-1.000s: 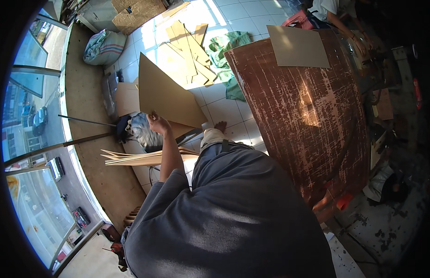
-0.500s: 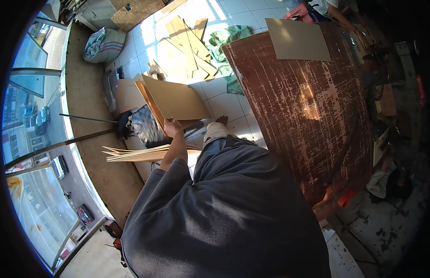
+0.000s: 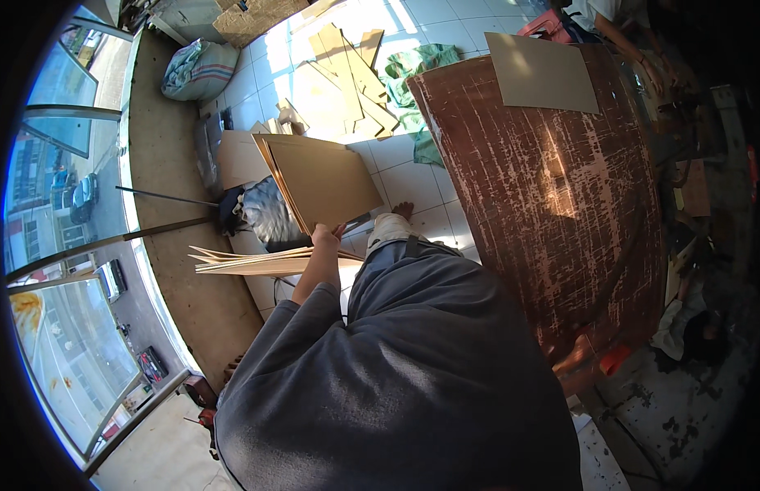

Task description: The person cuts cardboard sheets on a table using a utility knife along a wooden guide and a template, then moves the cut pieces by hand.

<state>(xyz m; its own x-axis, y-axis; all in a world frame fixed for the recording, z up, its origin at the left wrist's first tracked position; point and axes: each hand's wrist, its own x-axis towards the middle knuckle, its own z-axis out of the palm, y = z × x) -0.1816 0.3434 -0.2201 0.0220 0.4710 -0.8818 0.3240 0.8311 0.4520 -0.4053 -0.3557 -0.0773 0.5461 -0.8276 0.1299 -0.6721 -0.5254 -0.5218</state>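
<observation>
I had left grip (image 3: pixel 323 238) at lower edge of tilted brown boards (image 3: pixel 327 180), left of frame centre; could not tell whether it was closed on them. Right grip: could not tell. Fanned thin sheets (image 3: pixel 265 263) lay just below boards. Scratched brown counter (image 3: pixel 519 204) stood at right, beige panel (image 3: pixel 544 74) on its upper end. Cut strips (image 3: pixel 343 74) lay on tiled floor (image 3: pixel 406 180), upper centre.

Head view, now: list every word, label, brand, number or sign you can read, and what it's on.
No readable text anywhere.
Boards at the left hand: no lettering visible on the facing side.
Sack: stripes, no legible words.
Table: scratches, no lettering made out.
Car outside: too small to read any marking.
</observation>
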